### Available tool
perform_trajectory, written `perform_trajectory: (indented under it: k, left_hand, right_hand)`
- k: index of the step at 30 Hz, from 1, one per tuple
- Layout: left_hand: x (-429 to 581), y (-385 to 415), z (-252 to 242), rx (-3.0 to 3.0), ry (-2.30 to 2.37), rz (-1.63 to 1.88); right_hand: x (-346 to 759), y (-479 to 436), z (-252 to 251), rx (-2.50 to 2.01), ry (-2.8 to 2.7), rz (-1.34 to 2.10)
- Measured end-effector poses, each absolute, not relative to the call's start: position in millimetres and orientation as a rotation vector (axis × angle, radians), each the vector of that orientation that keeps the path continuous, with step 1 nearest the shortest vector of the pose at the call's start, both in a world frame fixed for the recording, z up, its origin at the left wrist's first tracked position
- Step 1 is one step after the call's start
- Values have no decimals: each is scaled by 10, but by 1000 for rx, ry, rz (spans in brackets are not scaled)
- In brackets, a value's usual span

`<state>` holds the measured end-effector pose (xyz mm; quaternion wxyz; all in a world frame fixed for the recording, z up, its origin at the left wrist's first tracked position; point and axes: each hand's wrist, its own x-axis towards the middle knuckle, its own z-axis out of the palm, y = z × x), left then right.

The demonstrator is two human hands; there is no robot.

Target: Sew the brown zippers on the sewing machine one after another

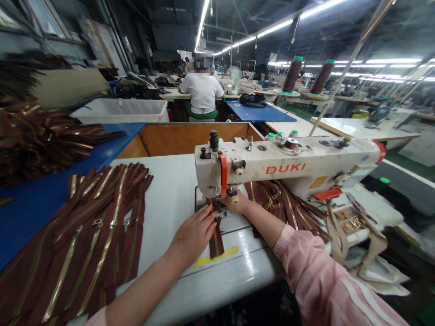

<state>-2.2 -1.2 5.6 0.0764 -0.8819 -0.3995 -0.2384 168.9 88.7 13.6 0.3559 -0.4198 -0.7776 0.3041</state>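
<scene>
From the head view, your left hand (193,236) lay open, its fingers (206,222) slightly curled and resting on the brown zip (216,244) under the needle area; I saw no pinch. Your right hand (235,203) sat just behind it, its fingertips hidden beneath the head of the DUKI sewing machine (288,168), so I cannot tell whether it held anything. The zip's end hung toward you over the white table (170,199), just above a strip of yellow tape (217,256); it looked light and limp, with soft fabric tape and stiffer, possibly slick gold teeth; I judged the tape edges beside the teeth the best place to hold. More zips lay fanned out on your left (91,231) and heaped behind the machine (288,210); a tray of gold pulls (350,219) sat to the right.
</scene>
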Motion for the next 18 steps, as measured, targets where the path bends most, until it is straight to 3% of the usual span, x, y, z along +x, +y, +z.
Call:
perform_trajectory:
  k: [18]
  left_hand:
    - [-1,10,11,-2713,-1290,-693]
  right_hand:
    - [1754,903,141,-1003,-2048,844]
